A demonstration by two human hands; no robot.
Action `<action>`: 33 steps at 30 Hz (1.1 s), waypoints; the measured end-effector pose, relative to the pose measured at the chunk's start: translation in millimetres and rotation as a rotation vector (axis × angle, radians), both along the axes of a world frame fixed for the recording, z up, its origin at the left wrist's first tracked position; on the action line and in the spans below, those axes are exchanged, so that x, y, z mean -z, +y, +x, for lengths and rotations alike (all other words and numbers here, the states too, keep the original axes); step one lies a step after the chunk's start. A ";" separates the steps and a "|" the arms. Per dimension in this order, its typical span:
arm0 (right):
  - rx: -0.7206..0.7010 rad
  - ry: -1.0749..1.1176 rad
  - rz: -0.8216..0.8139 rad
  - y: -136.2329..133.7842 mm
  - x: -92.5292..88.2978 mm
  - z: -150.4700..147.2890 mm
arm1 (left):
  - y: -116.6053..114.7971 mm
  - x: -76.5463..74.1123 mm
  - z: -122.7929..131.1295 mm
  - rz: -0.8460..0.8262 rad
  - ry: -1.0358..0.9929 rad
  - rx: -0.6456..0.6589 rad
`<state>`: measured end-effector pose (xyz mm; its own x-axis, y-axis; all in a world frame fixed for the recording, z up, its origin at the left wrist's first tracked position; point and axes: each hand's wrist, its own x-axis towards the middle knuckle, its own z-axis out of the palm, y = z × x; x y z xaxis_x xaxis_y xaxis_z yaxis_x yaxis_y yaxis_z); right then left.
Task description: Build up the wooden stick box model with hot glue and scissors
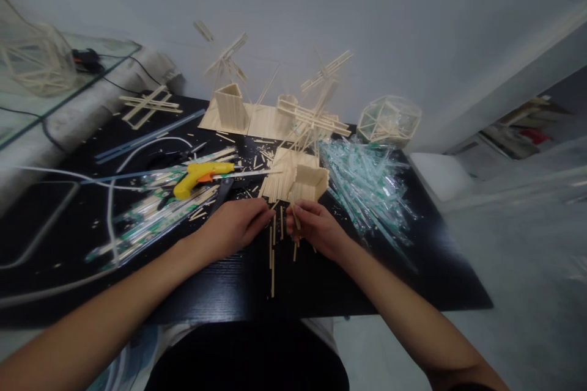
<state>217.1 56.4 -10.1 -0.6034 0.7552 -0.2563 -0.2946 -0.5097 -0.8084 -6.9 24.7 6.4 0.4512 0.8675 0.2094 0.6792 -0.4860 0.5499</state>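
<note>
Near the middle of the black table, my left hand (241, 223) has its fingers curled together; what they hold, if anything, is hidden. A short gap to its right, my right hand (318, 229) is closed on a short wooden stick (296, 218). Just beyond both hands stands an open-topped box of wooden sticks (310, 180) on a wooden base. Loose wooden sticks (273, 263) lie below and between the hands. A yellow glue gun (202, 176) rests beyond my left hand, nozzle pointing right.
Clear plastic wrappers (367, 183) are heaped at right. Packaged sticks (156, 220) and a white cable (110, 214) lie at left. Stick windmill models (229, 107) stand at the back by the wall. A faceted stick frame (389, 119) is at the back right.
</note>
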 end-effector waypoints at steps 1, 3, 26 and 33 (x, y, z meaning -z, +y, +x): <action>0.001 -0.011 0.003 0.1 0.6 -0.1 | 0.2 0.9 -0.5 0.019 -0.008 -0.009; 0.014 -0.025 0.009 0.3 1.9 -0.2 | 1.3 2.4 -1.6 0.088 -0.046 -0.024; 0.072 -0.216 0.225 -5.2 8.5 -4.3 | -3.3 1.2 -0.1 0.049 -0.100 0.084; 0.073 -0.253 0.231 -6.6 4.2 -5.2 | -3.5 2.5 -0.2 0.046 -0.056 0.101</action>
<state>211.9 49.8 -14.3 -0.4850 0.8495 -0.2077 -0.0994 -0.2895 -0.9520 -7.1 21.2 3.8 0.5220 0.8074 0.2751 0.5945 -0.5756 0.5614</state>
